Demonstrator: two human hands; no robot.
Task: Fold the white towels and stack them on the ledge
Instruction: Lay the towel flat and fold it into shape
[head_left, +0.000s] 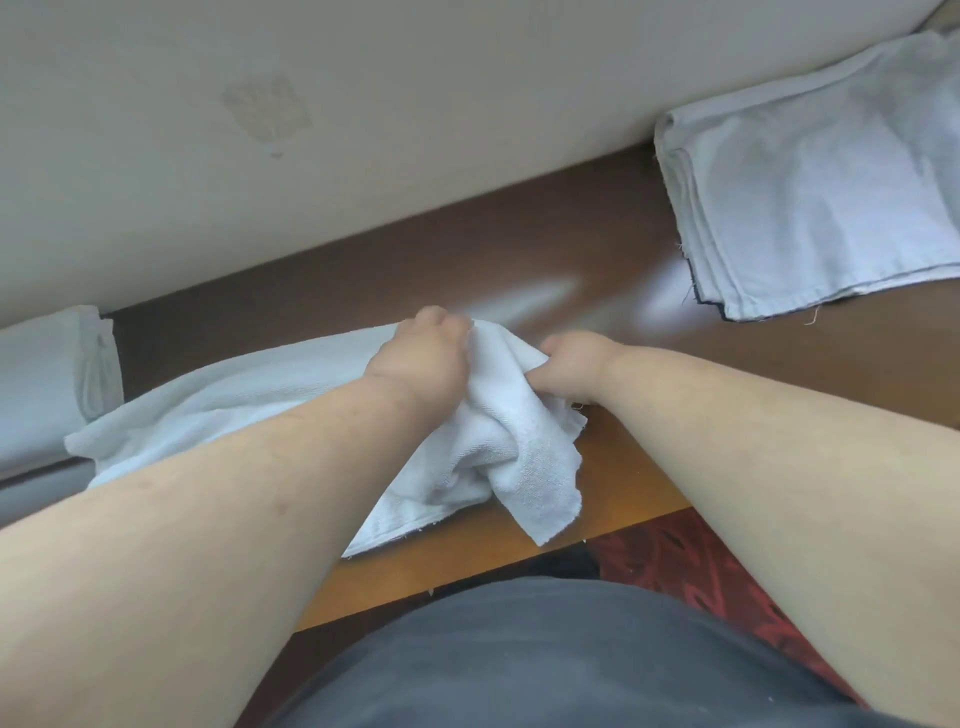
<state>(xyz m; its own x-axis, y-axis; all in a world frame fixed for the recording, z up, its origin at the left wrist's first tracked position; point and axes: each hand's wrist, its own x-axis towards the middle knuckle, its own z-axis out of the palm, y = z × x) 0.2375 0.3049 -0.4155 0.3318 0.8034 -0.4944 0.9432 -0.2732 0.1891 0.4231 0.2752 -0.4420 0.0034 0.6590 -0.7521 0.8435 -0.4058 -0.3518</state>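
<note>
A white terry towel (498, 441) is bunched between my hands above the brown wooden ledge (519, 249). My left hand (421, 358) grips its upper left part with curled fingers. My right hand (571, 364) pinches the cloth from the right side. The towel's loose end hangs down over the ledge's front edge. Under my left forearm lies another white towel (234, 395), spread flat on the ledge. At the far right a stack of folded white towels (810, 187) rests on the ledge against the wall.
A beige wall (311, 130) runs along the back of the ledge. More white folded cloth (47, 379) sits at the left edge. Red patterned carpet (691, 561) shows below the ledge, and my dark clothing (545, 654) fills the bottom.
</note>
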